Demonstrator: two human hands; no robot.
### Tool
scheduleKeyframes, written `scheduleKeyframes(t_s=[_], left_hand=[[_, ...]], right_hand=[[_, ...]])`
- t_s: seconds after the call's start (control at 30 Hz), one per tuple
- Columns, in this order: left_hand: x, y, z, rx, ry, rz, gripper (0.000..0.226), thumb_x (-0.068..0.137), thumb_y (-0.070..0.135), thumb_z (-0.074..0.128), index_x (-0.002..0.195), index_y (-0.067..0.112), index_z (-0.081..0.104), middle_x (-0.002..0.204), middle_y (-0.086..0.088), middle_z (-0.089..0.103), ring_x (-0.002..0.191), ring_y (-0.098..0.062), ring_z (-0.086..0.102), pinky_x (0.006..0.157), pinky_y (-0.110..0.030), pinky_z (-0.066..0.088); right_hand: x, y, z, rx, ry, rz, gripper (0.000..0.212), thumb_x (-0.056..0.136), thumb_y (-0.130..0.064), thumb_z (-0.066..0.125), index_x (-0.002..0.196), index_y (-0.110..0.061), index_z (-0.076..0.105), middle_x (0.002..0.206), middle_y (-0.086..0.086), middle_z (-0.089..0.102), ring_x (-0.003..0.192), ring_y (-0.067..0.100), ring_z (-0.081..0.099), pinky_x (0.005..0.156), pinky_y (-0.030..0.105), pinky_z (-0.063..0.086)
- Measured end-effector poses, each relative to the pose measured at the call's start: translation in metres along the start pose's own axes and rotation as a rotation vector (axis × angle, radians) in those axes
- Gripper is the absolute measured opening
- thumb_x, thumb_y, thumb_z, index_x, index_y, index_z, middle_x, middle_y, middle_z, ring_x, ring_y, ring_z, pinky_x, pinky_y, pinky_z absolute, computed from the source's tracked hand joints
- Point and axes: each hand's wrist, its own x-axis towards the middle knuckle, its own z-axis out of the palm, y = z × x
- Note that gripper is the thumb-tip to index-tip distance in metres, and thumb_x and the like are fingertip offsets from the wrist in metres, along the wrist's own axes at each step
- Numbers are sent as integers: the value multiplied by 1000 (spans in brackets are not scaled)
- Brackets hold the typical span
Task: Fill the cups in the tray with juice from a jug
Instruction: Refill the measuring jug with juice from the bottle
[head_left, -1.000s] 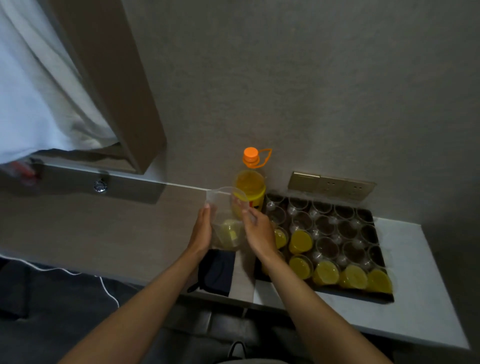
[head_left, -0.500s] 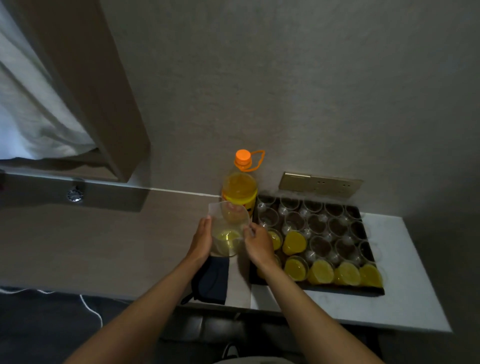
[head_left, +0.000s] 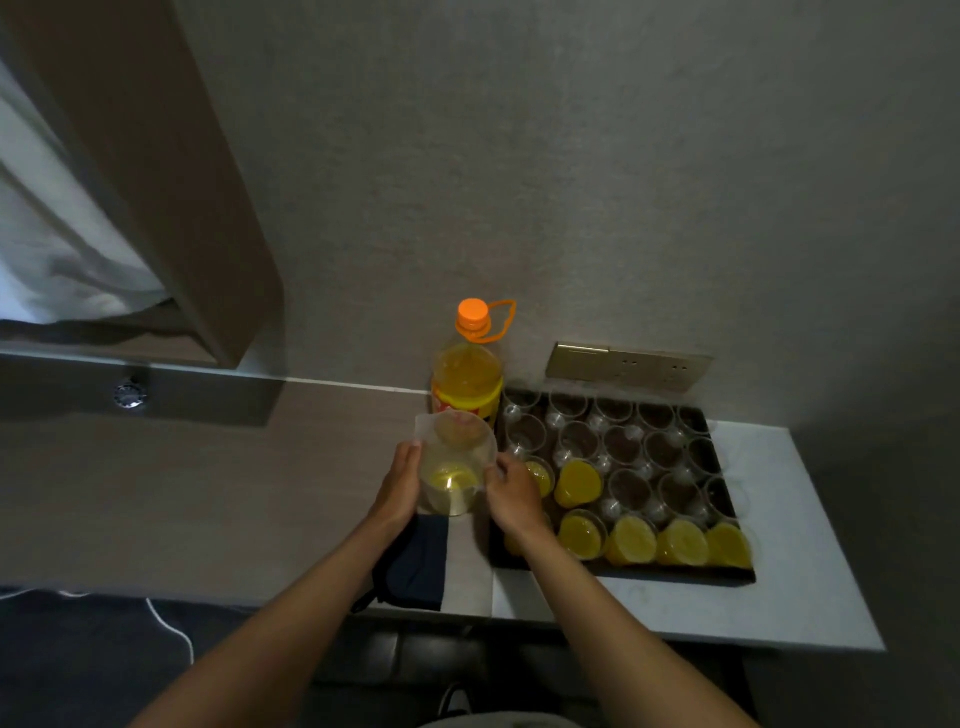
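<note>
The person held a clear plastic jug (head_left: 454, 467) between both hands, just to the 9 o'clock side of the black tray (head_left: 623, 571). The left hand (head_left: 397, 491) cupped the jug's left wall with curled fingers, and the right hand (head_left: 511, 493) gripped its right side near the rim. The jug stood roughly upright, with only a shallow pool of yellow juice (head_left: 452, 480) at its bottom; whether its base touched the counter could not be told.

The tray lay on a white countertop (head_left: 800, 545) and held rows of clear plastic cups. Along the tray's 6 o'clock edge a row of filled cups (head_left: 680, 543) showed yellow juice, and two more filled cups (head_left: 576, 483) stood in the next row, at its 9 o'clock end, just beside the right hand. The empty cups (head_left: 618, 441) took up the rest of the tray, toward 12 o'clock.

An orange-capped juice bottle (head_left: 467, 374) stood upright against the wall at 12 o'clock from the jug, just beside the tray's far-left corner. A dark cloth (head_left: 415, 566) lay on the counter at 6 o'clock from the jug, under the left wrist. A gold wall socket plate (head_left: 628, 366) sat on the wall at 12 o'clock from the tray.
</note>
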Motion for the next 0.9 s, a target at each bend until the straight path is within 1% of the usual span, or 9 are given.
scheduleKeyframes(t_s=[0.1,0.17,0.23,0.3,0.47,0.6,0.7,0.77,0.9], left_hand=[[-6,12,-5,25,63,27,34,109,45,35,130,22,49,117,3,59,107,-11,58,78,-21,44],[-5,26,-12,24,126,107,29,107,42,44,127,22,52,120,-1,61,110,-17,60,87,-29,49],[-4,46,-18,14,168,208,26,105,33,54,127,20,53,123,-2,60,115,-19,59,97,-34,50],[0,71,-21,61,185,301,27,102,24,60,126,16,54,124,-3,60,116,-17,58,98,-33,49],[16,136,-12,363,139,609,31,92,10,68,121,12,58,122,-4,60,111,-14,57,93,-27,46],[33,185,-6,704,61,878,36,92,23,63,125,9,57,124,-11,57,116,-28,53,99,-33,38],[52,206,-7,1035,-35,847,59,89,41,43,139,12,51,136,-15,52,124,-38,48,105,-45,40],[63,214,-10,1211,-142,839,58,93,39,43,145,15,48,142,-16,51,129,-40,48,105,-51,43],[67,235,-12,1356,-331,923,44,101,20,57,144,13,54,134,-19,58,122,-39,55,99,-46,47]], right_hand=[[-6,-11,-8,29,32,-28,30,105,-25,51,131,-14,61,122,1,68,114,23,64,90,33,51],[-6,-19,-17,0,57,-51,36,105,-28,54,139,-16,55,126,-4,62,119,18,60,93,32,48],[-3,-29,-26,-37,59,-54,48,104,-35,58,146,-14,49,132,2,60,124,20,57,94,30,43],[3,-40,-32,-51,54,-45,59,100,-45,62,148,-15,46,137,8,60,126,26,58,96,33,45],[27,-79,-43,-114,120,-114,51,88,-33,73,133,-16,56,130,11,63,122,32,60,96,40,50],[49,-114,-49,-154,105,-137,76,79,-35,81,143,-13,47,140,16,55,129,34,55,104,46,49],[63,-125,-50,-134,65,-155,90,72,-36,90,146,-14,43,145,14,49,134,30,51,108,41,47],[74,-126,-48,-121,53,-155,91,69,-37,93,144,-15,46,144,13,46,136,28,47,110,39,45],[122,-106,-30,-133,124,-237,108,42,-78,85,132,-24,59,130,5,60,127,24,57,108,40,49]])
